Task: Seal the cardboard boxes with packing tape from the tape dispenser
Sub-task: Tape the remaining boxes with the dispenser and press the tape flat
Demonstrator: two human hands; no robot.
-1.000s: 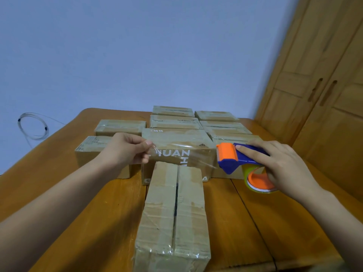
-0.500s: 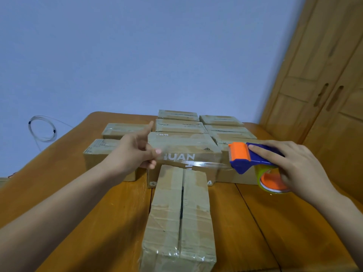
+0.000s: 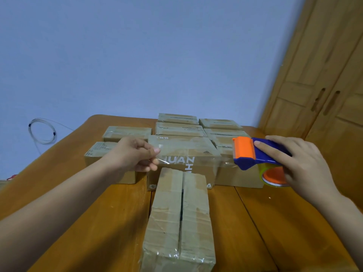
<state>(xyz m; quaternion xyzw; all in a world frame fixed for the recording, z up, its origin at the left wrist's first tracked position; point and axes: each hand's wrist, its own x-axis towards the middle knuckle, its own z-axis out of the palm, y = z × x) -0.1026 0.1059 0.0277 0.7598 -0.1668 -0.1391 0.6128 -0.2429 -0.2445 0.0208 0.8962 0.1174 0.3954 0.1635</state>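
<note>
A long cardboard box lies lengthwise in front of me, its two top flaps meeting at an open centre seam. My right hand grips a blue and orange tape dispenser above the table, right of the box's far end. A strip of clear tape runs from the dispenser leftward to my left hand, which pinches its free end. The strip hangs in the air above the box's far end, in front of a box printed "UAN".
Several taped cardboard boxes stand in rows at the back of the wooden table. A wooden wardrobe rises at the right. A coiled cable hangs on the wall at the left.
My hands have drawn further apart, so the tape strip between them is longer. The dispenser has moved right and a little up. The camera has tilted slightly.
</note>
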